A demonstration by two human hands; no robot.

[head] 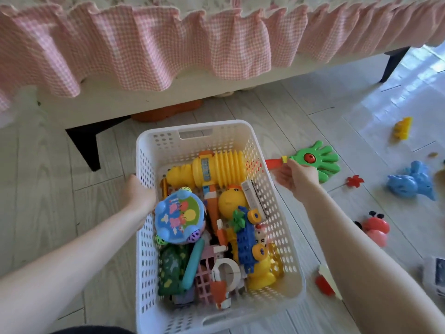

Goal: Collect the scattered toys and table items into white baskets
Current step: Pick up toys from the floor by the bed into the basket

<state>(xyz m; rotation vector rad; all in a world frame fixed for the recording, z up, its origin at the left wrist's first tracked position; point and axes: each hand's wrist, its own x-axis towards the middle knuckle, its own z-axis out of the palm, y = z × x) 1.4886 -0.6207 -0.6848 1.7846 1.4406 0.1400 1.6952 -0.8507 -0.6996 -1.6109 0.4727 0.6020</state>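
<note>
A white perforated basket (277, 227) stands on the floor, filled with several toys, among them a yellow squeaky hammer (212, 168) and a round blue drum toy (179, 216). My left hand (139, 191) grips the basket's left rim. My right hand (298, 175) reaches to the right of the basket and holds a green hand-shaped clapper (317, 161) by its neck, where the orange handle meets the green hand. The clapper lies low over the floor next to the basket's far right corner.
Loose toys lie on the floor at right: a yellow block (402, 128), a blue elephant-like toy (411, 180), a small red flower piece (354, 181), a red ladybird toy (375, 229) and a red-and-cream piece (325, 282). A bed with a pink gingham skirt (154, 44) stands just beyond the basket.
</note>
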